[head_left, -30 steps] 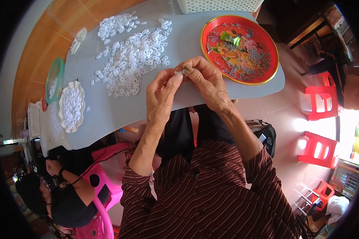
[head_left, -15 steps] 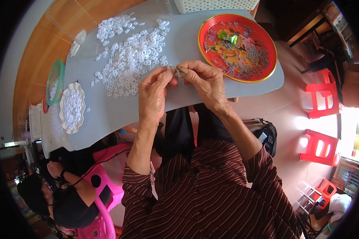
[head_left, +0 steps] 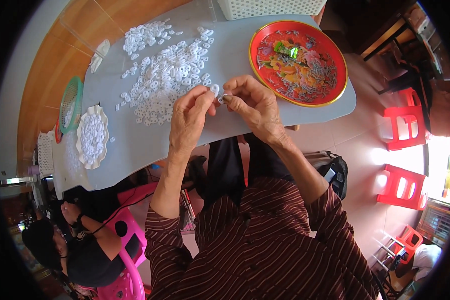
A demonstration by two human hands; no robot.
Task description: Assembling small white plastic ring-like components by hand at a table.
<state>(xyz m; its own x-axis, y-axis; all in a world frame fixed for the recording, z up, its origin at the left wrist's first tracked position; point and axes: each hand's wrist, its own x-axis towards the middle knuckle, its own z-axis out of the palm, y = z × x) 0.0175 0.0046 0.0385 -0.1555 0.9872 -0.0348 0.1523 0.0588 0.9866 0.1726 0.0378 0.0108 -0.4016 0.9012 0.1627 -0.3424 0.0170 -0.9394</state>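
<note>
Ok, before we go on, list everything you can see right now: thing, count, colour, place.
small ring: one, white, pinched between both hands' fingertips
loose rings: many, white, heaped mid-table
table: one, grey
round tray: one, red with gold rim, table's right end, holding small metal parts
scalloped dish: one, white, left, full of rings
basket: one, white, far edge
stools: several, red, right floor
another person: one, lower left, pink chair
left hand: one
right hand: one
</note>
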